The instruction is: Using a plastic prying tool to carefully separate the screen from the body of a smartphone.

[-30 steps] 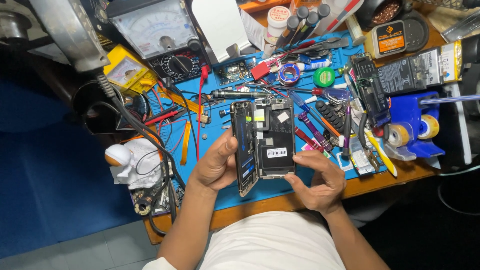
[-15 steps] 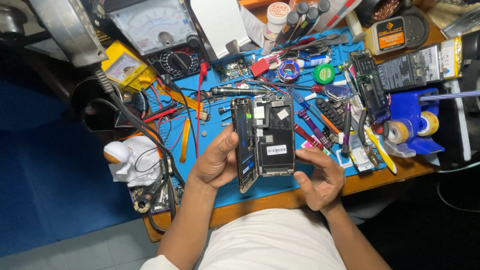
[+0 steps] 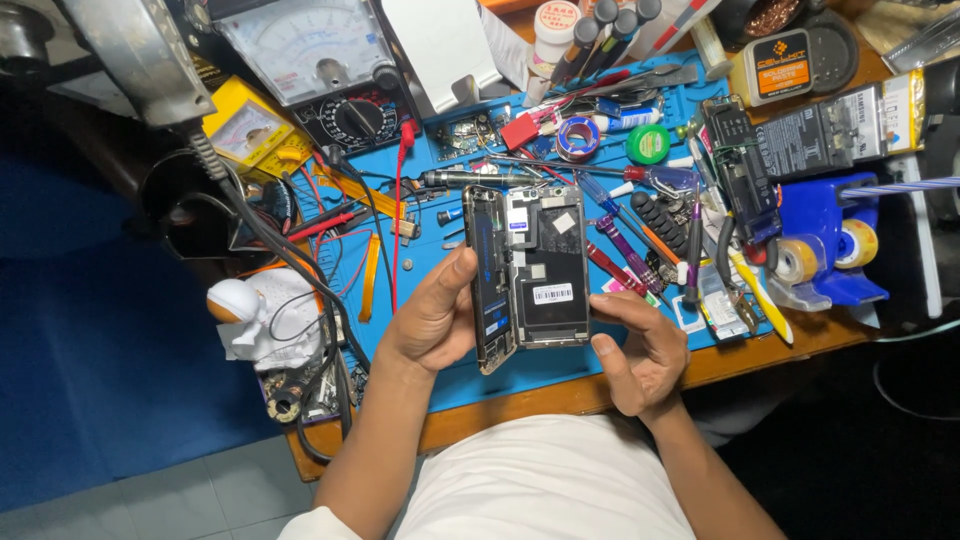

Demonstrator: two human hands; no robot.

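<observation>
An opened smartphone with its black battery and circuit parts exposed lies over the blue work mat. Its screen panel is hinged up along the left side. My left hand grips that left edge, thumb on the raised panel. My right hand sits at the phone's lower right corner, its index finger touching the frame's right edge and the other fingers curled.
Screwdrivers and tweezers crowd the mat to the right. A blue tape dispenser stands at the far right, an analog multimeter at the back left, red and black leads on the left, a small white figurine near the left edge.
The phone and both hands stay almost in place. My right hand's fingers have shifted slightly along the phone's lower right edge.
</observation>
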